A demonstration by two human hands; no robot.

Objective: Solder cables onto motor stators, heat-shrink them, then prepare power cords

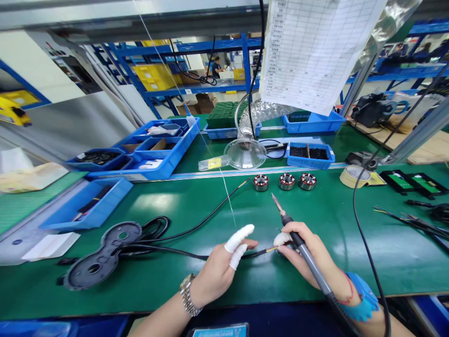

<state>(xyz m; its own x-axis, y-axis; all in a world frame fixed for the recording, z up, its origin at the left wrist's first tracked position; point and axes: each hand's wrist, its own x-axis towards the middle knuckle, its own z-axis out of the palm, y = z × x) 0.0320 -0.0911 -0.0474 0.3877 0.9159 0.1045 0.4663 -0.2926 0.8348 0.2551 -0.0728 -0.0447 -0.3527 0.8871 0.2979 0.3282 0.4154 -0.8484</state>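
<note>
My left hand [222,264], with white finger covers on two fingers, is closed loosely on a black cable [196,255]; its index finger points forward. The cable's thin coloured wire ends [271,249] meet the fingertips of my right hand [312,255]. That hand also grips a soldering iron [308,257], tip pointing up and away. A thin solder wire [226,192] hangs down close to my left index finger. Several copper-wound stators, one of them [261,182] beside another cable's wire ends, stand in a row beyond the iron's tip.
A grey two-lobed housing [103,255] with coiled cables lies at left. A clear fume funnel [245,153] stands behind the stators. Blue bins [310,161] line the back and left. Tape roll [355,176], black-and-green parts [401,181] and loose cables [417,227] lie at right. A paper sheet [315,51] hangs above.
</note>
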